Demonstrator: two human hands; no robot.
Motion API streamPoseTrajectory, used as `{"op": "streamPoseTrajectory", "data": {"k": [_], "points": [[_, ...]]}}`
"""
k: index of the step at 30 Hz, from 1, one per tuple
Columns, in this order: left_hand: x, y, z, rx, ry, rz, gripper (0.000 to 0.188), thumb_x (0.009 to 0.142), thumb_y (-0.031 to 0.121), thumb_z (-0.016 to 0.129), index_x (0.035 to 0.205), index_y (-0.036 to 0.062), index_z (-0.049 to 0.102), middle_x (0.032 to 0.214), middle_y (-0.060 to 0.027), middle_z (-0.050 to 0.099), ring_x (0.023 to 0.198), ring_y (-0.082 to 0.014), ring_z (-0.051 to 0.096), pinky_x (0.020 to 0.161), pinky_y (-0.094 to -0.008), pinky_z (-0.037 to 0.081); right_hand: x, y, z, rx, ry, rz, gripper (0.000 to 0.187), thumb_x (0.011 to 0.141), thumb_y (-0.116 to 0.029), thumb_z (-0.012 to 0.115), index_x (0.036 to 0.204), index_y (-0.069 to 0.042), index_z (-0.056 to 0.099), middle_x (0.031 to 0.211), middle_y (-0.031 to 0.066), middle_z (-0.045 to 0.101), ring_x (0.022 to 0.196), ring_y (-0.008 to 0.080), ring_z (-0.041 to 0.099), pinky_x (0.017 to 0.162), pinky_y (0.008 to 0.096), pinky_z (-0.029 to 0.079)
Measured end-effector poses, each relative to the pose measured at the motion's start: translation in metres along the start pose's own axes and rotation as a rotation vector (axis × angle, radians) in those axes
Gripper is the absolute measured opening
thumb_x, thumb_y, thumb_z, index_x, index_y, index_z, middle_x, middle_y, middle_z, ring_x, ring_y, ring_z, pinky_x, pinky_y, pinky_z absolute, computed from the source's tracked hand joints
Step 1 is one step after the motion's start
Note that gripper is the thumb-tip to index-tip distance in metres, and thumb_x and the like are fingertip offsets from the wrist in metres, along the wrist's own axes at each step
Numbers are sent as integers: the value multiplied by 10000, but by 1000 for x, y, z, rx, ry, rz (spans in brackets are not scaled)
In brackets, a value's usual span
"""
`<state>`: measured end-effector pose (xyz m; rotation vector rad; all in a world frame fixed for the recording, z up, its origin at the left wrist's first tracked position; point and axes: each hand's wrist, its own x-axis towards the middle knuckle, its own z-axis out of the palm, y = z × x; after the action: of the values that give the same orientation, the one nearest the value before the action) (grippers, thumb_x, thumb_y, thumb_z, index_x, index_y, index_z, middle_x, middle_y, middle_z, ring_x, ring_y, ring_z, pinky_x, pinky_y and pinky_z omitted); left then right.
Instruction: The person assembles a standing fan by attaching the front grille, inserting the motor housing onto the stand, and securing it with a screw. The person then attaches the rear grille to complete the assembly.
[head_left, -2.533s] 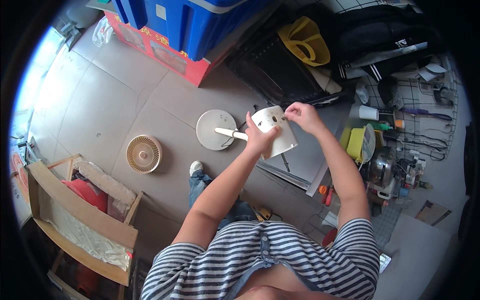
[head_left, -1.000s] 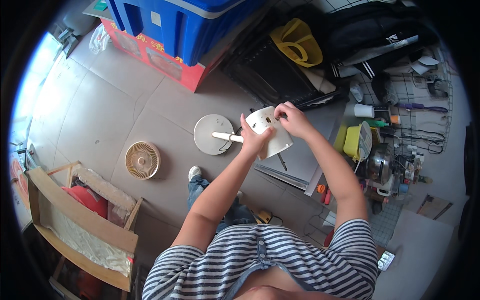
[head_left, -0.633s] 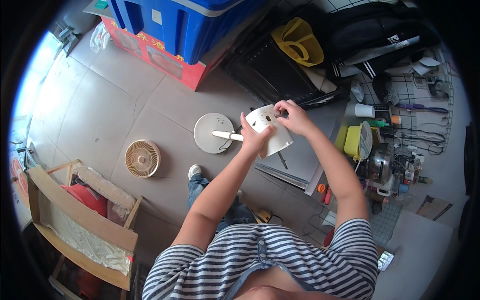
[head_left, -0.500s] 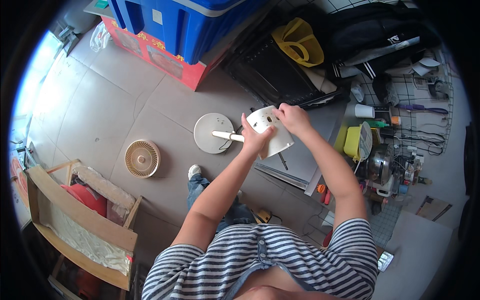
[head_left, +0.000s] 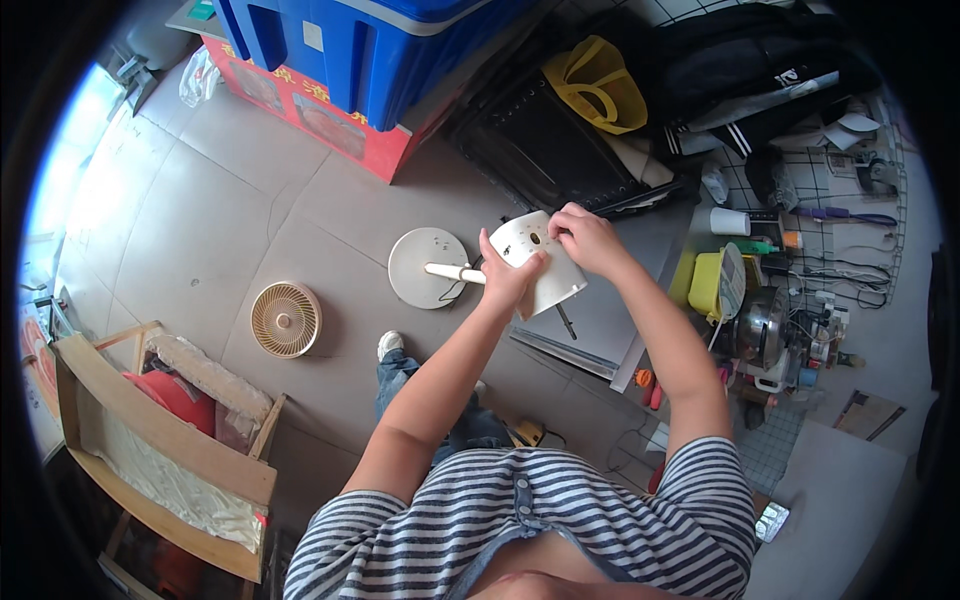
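A white pedestal fan's stand rises from a round base [head_left: 420,255] on the floor, its pole [head_left: 452,271] leading up to a curved white housing [head_left: 556,284] with several small holes. My left hand [head_left: 508,280] is closed round the housing's near left side, thumb across its face. At the housing's upper right edge, my right hand [head_left: 584,237] has its fingers pinched together by the holes; what they hold, if anything, is too small to make out. A thin dark rod [head_left: 567,322] sticks out below the housing.
A round fan grille [head_left: 286,319] lies on the floor at left, beyond a wooden frame [head_left: 160,425]. A blue bin [head_left: 370,55] sits on a red box [head_left: 395,150] ahead. To the right, a grey cabinet [head_left: 600,325] borders shelves of tools, cords and a yellow container [head_left: 706,284].
My right hand's fingers have curled and shifted slightly on the housing. My left hand and the stand stay in place.
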<state>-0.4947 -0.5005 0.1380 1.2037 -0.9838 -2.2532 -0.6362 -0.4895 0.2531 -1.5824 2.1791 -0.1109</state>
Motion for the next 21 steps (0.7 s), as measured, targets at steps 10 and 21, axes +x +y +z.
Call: {"op": "streamPoseTrajectory", "data": {"k": [10,21], "points": [[2,-4,2,21,15,14,1150,681,292,778,1462,19,-21,1277,-274,416,1117,-321,529,925,-399,476,10,-2,3,-164,-25,242,172,848,-289,613,877,-121,590,769,115,669,744,322,649,669,424,500],[1,-1,2,42,12,3,1120,713,275,768,1459,17,-27,1248,-236,482,1098,-282,550,924,-372,469,6,1,6,-63,-10,122,76,826,-129,592,897,-106,576,936,65,633,811,305,628,692,405,498]]}}
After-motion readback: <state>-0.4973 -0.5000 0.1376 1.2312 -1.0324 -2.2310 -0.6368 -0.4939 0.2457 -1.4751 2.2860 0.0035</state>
